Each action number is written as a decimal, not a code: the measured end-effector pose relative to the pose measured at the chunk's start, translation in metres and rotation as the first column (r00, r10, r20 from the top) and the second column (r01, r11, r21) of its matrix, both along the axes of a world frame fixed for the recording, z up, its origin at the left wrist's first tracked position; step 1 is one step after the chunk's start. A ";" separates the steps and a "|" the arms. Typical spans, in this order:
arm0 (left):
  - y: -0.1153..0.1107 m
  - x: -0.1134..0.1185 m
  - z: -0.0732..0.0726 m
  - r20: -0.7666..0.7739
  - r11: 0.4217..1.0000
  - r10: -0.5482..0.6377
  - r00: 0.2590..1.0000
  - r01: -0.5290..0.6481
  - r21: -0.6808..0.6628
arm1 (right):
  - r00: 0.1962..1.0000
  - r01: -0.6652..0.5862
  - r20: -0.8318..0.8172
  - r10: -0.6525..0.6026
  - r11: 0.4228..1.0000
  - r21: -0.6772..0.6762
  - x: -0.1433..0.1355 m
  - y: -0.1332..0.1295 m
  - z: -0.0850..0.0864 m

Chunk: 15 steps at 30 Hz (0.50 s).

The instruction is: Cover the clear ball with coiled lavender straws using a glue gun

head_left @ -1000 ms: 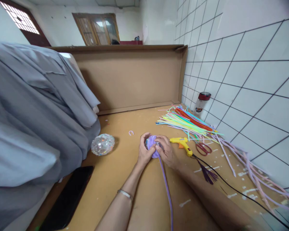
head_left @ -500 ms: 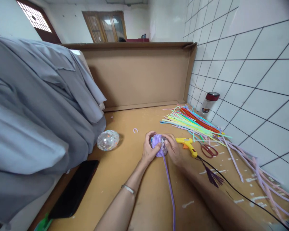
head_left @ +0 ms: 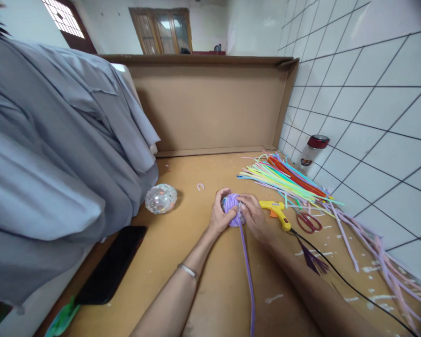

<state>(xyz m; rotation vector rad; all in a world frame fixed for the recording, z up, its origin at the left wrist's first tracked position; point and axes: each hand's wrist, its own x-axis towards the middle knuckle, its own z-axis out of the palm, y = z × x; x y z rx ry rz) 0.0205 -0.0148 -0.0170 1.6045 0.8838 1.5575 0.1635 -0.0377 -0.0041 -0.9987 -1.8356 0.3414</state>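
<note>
Between my two hands sits a rounded clear piece wrapped in purple pipe cleaner (head_left: pixel 232 204). My left hand (head_left: pixel 219 214) is closed round its left side, with the thumb pressed on the purple coils. My right hand (head_left: pixel 254 216) grips the right side, fingertips on the edge of the wrapping. A long loose purple strand (head_left: pixel 246 267) runs from the wrapped piece down toward me over the table. Just right of my right hand lies a yellow hot glue gun (head_left: pixel 278 213). To the left stands a clear faceted bowl-like piece (head_left: pixel 161 199).
Several coloured pipe cleaners (head_left: pixel 287 180) lie at the back right, near red-handled scissors (head_left: pixel 308 222) and a red-lidded jar (head_left: pixel 314 149). A black phone-like slab (head_left: pixel 112 264) lies left beside grey cloth (head_left: pixel 91 140). A cardboard panel (head_left: pixel 210 105) closes the back; a tiled wall (head_left: pixel 365 107) flanks the right.
My view has shifted slightly, so the surroundings sit a little differently. Both hands keep hold of the wrapped piece, which seems turned slightly, with more purple coils showing.
</note>
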 end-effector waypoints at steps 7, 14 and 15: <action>0.001 -0.002 0.000 -0.037 1.000 0.004 0.999 -0.003 0.008 | 1.000 -0.001 0.013 0.001 1.000 -0.010 0.000 0.001 -0.002; 0.002 -0.005 0.002 -0.082 1.000 -0.007 0.997 0.009 0.020 | 0.994 0.036 -0.098 -0.046 0.994 -0.103 0.000 0.002 -0.007; 0.002 -0.005 0.001 -0.092 0.999 -0.011 0.996 0.014 0.029 | 0.995 0.032 -0.091 -0.040 0.996 -0.085 0.000 0.002 -0.007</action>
